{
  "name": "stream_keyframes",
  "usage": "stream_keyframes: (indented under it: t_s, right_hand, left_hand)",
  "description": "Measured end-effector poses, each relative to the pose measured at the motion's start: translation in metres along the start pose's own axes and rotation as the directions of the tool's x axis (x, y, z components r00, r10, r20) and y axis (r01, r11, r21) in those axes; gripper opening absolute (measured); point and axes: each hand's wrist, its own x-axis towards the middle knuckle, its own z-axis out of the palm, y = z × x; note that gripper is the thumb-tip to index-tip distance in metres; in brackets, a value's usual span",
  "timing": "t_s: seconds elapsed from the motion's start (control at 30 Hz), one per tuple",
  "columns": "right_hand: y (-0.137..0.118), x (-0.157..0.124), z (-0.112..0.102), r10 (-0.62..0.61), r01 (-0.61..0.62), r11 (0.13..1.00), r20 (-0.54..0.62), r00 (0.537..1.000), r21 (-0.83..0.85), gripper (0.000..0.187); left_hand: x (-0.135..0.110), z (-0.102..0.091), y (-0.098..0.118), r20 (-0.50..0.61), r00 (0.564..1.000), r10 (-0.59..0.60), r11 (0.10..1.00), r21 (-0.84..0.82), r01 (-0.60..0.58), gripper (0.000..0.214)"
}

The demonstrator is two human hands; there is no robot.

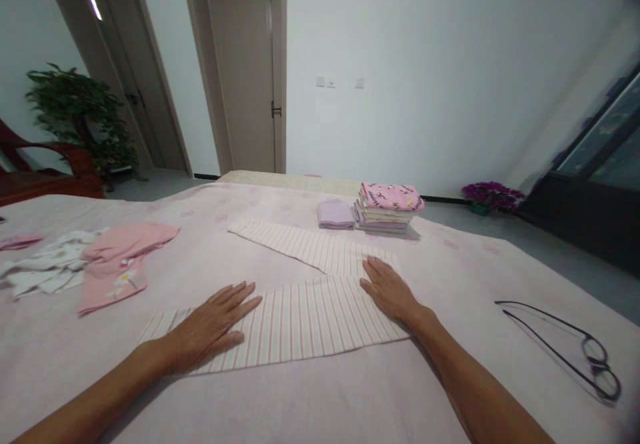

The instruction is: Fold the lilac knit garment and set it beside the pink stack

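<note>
A pink-and-white striped garment [305,311] lies spread on the pink bed sheet [310,404], bent in a V with one leg reaching back toward the far side. My left hand [213,327] lies flat on its near left part, fingers stretched out. Flat as well, my right hand [387,291] presses on the fold at the right end. Neither hand holds anything.
A stack of folded clothes [387,207] with a pink printed piece on top sits at the far side, beside a folded lilac piece [335,214]. Loose pink clothing [120,261] and white clothing [45,271] lie at left. Black-framed glasses [585,347] rest at right.
</note>
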Motion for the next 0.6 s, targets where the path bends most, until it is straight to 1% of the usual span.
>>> stream_keyframes:
  t_s: [0.1,0.2,0.33,0.4,0.47,0.53,0.6]
  right_hand:
    - [0.007,0.001,0.005,-0.009,0.008,1.0,-0.065,0.998,-0.012,0.063]
    - [0.008,0.001,0.009,-0.014,0.011,1.0,-0.11,0.994,-0.025,0.059]
    - [0.008,0.0,0.008,-0.008,0.006,1.0,-0.181,0.983,-0.014,0.052]
    - [0.008,-0.001,0.007,0.021,-0.025,1.0,-0.215,0.976,-0.018,0.049]
    - [0.007,-0.001,0.007,0.075,-0.086,0.996,-0.23,0.97,-0.039,0.048]
    - [0.006,-0.002,0.009,0.135,-0.151,0.987,-0.207,0.969,-0.063,0.051]
    - [0.006,-0.002,0.011,0.174,-0.187,0.98,-0.152,0.973,-0.075,0.053]
  left_hand:
    - [-0.014,-0.002,-0.019,-0.034,0.997,-0.067,0.997,0.043,0.068,0.063]
    - [-0.02,0.001,-0.034,-0.047,0.986,-0.158,0.985,0.069,0.161,0.061]
    - [-0.018,0.012,-0.052,-0.081,0.943,-0.322,0.942,0.075,0.327,0.058]
    - [-0.014,0.018,-0.061,-0.105,0.922,-0.374,0.921,0.073,0.382,0.059]
    - [-0.007,0.023,-0.07,-0.112,0.899,-0.424,0.898,0.072,0.433,0.059]
    - [0.006,0.026,-0.076,-0.112,0.874,-0.473,0.874,0.067,0.482,0.058]
    - [0.024,0.027,-0.079,-0.142,0.856,-0.497,0.862,0.038,0.506,0.054]
